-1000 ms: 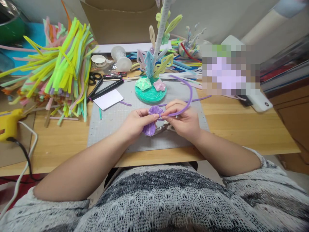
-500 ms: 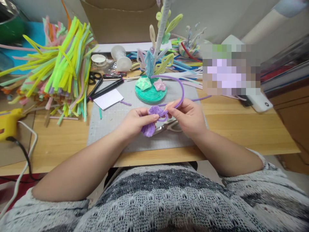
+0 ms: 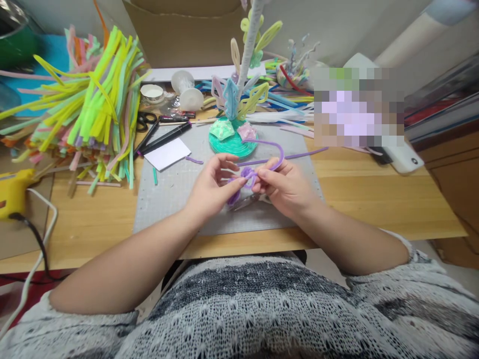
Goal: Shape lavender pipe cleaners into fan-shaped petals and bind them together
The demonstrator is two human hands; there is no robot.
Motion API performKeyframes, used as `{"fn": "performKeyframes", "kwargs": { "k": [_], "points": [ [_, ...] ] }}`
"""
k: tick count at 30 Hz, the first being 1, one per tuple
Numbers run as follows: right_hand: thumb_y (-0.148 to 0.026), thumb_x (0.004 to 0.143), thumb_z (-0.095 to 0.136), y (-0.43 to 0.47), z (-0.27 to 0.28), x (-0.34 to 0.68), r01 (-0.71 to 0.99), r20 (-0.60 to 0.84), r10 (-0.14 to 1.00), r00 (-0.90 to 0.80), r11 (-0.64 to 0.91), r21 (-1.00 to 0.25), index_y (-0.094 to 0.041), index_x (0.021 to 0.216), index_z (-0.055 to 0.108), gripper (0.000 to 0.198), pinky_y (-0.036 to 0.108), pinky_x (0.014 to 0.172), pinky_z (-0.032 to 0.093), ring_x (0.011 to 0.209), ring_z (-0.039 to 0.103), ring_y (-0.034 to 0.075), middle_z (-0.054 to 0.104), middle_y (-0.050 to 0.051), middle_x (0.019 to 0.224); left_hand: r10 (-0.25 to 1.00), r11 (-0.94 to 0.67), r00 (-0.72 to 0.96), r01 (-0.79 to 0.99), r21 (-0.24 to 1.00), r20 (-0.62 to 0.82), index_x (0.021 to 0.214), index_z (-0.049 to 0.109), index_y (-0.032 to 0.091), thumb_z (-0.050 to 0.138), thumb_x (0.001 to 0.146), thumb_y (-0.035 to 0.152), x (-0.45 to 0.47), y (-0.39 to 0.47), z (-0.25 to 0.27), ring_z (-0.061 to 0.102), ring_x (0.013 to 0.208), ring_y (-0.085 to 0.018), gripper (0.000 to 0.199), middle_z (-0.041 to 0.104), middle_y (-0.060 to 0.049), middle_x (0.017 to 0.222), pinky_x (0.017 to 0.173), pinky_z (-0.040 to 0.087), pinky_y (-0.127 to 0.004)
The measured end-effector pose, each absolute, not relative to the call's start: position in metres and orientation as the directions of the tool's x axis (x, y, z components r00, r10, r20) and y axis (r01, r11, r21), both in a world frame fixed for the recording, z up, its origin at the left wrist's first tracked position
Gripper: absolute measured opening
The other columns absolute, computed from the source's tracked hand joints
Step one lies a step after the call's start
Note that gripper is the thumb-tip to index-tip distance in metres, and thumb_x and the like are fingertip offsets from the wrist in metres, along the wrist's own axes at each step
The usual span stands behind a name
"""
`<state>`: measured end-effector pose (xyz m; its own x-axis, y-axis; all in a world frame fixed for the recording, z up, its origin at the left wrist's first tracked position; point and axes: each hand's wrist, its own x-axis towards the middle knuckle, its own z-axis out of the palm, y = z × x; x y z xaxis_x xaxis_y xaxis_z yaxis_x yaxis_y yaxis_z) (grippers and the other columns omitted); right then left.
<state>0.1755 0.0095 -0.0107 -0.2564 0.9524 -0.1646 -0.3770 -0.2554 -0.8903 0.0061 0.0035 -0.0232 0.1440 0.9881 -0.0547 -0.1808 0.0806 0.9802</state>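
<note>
Over the grey cutting mat [image 3: 168, 199], my left hand [image 3: 211, 187] pinches a ribbed purple pipe-cleaner shape [image 3: 234, 196] between thumb and fingers, its other fingers loosely curled. My right hand [image 3: 288, 187] is closed on the purple pipe cleaner [image 3: 280, 149] joined to that shape; its free end arcs up and left. A small purple loop shows between both hands. Scissors [image 3: 245, 202] lie beneath, mostly hidden. Just behind stands a pipe-cleaner model on a round green base [image 3: 232, 149], with a white stem [image 3: 247, 60]. Another purple pipe cleaner [image 3: 299, 155] lies across the mat.
A big bundle of coloured pipe cleaners [image 3: 101, 94] fills the left side. Near it are black markers [image 3: 166, 137], a white card [image 3: 168, 153] and black-handled scissors [image 3: 144, 121]. A yellow glue gun [image 3: 15, 192] with its cord sits far left. A white spool [image 3: 187, 89] stands behind.
The purple shape has turned between my fingers, showing less of its ribbed side. The pipe cleaner's free end has dropped lower, and my left fingers have spread upward.
</note>
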Motion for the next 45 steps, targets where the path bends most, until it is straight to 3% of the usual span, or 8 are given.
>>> {"fn": "performKeyframes", "kwargs": {
  "k": [5, 10, 15, 18, 23, 31, 38, 45],
  "points": [
    [-0.030, 0.065, 0.083, 0.005, -0.014, 0.170, -0.400, -0.173, 0.965, -0.199, -0.241, -0.884, -0.019, 0.068, 0.062, 0.024, 0.017, 0.048, 0.049, 0.058, 0.068, 0.009, 0.071, -0.003, 0.064, 0.976, -0.134, 0.176, 0.034, 0.990, 0.126, 0.087, 0.071, 0.016, 0.065, 0.083, 0.030, 0.006, -0.001, -0.022, 0.065, 0.092, -0.017, 0.016, 0.072, -0.007, 0.093, 0.089, 0.049, -0.031],
    [-0.033, 0.068, 0.081, 0.004, -0.017, 0.168, -0.347, -0.172, 0.973, -0.153, -0.216, -0.912, -0.019, 0.073, 0.071, 0.018, 0.020, 0.055, 0.053, 0.060, 0.066, 0.008, 0.073, -0.001, 0.072, 0.979, 0.067, 0.199, -0.096, 0.993, -0.046, 0.097, 0.072, 0.013, 0.079, 0.069, 0.035, 0.010, -0.004, -0.019, 0.070, 0.087, -0.020, 0.036, 0.075, -0.010, 0.098, 0.085, 0.054, -0.034],
    [-0.037, 0.073, 0.076, 0.005, -0.022, 0.169, -0.252, -0.092, 0.986, -0.138, -0.125, -0.960, -0.020, 0.077, 0.071, 0.017, 0.022, 0.054, 0.050, 0.059, 0.063, 0.009, 0.070, -0.002, 0.068, 0.967, 0.211, 0.187, -0.192, 0.959, -0.175, 0.083, 0.074, 0.013, 0.080, 0.067, 0.035, 0.010, -0.001, -0.020, 0.069, 0.075, -0.015, 0.028, 0.076, -0.006, 0.082, 0.078, 0.055, -0.030],
    [-0.033, 0.073, 0.076, 0.009, -0.022, 0.171, -0.189, 0.010, 0.995, -0.099, -0.009, -0.982, -0.021, 0.074, 0.070, 0.014, 0.023, 0.056, 0.049, 0.056, 0.057, 0.008, 0.064, -0.004, 0.062, 0.962, 0.260, 0.136, -0.204, 0.944, -0.236, 0.074, 0.073, 0.014, 0.081, 0.064, 0.036, 0.009, 0.001, -0.020, 0.065, 0.063, -0.012, 0.026, 0.073, -0.002, 0.070, 0.068, 0.055, -0.026],
    [-0.032, 0.074, 0.075, 0.014, -0.023, 0.171, -0.100, 0.214, 0.971, -0.105, 0.204, -0.974, -0.021, 0.073, 0.068, 0.013, 0.025, 0.066, 0.048, 0.074, 0.058, 0.011, 0.063, -0.002, 0.077, 0.944, 0.328, 0.107, -0.239, 0.914, -0.311, 0.069, 0.070, 0.014, 0.082, 0.061, 0.035, 0.010, 0.001, -0.016, 0.059, 0.056, -0.008, 0.026, 0.068, 0.000, 0.065, 0.057, 0.050, -0.021],
    [-0.030, 0.073, 0.076, 0.007, -0.020, 0.169, -0.103, 0.012, 0.966, -0.257, -0.015, -0.995, -0.019, 0.078, 0.062, 0.019, 0.022, 0.054, 0.042, 0.059, 0.051, 0.007, 0.060, -0.003, 0.072, 0.963, 0.252, 0.124, -0.088, 0.964, -0.241, 0.067, 0.064, 0.014, 0.076, 0.067, 0.032, 0.007, -0.002, -0.012, 0.049, 0.047, -0.006, 0.021, 0.060, 0.003, 0.057, 0.047, 0.040, -0.019],
    [-0.028, 0.074, 0.076, 0.006, -0.024, 0.171, -0.135, -0.060, 0.950, -0.307, -0.106, -0.985, -0.019, 0.076, 0.059, 0.019, 0.019, 0.047, 0.039, 0.052, 0.050, 0.006, 0.058, -0.005, 0.066, 0.979, 0.171, 0.113, -0.015, 0.985, -0.168, 0.072, 0.067, 0.014, 0.077, 0.068, 0.034, 0.006, -0.001, -0.012, 0.057, 0.058, -0.010, 0.023, 0.067, 0.000, 0.065, 0.057, 0.045, -0.022],
    [-0.026, 0.073, 0.077, 0.007, -0.027, 0.172, -0.213, -0.029, 0.972, -0.233, -0.081, -0.974, -0.018, 0.070, 0.056, 0.022, 0.019, 0.045, 0.039, 0.051, 0.050, 0.005, 0.061, -0.004, 0.070, 0.900, 0.320, 0.325, -0.043, 0.947, -0.289, 0.076, 0.065, 0.014, 0.080, 0.064, 0.039, 0.004, 0.003, -0.012, 0.058, 0.057, -0.010, 0.032, 0.067, -0.001, 0.067, 0.056, 0.045, -0.023]
  ]
}}
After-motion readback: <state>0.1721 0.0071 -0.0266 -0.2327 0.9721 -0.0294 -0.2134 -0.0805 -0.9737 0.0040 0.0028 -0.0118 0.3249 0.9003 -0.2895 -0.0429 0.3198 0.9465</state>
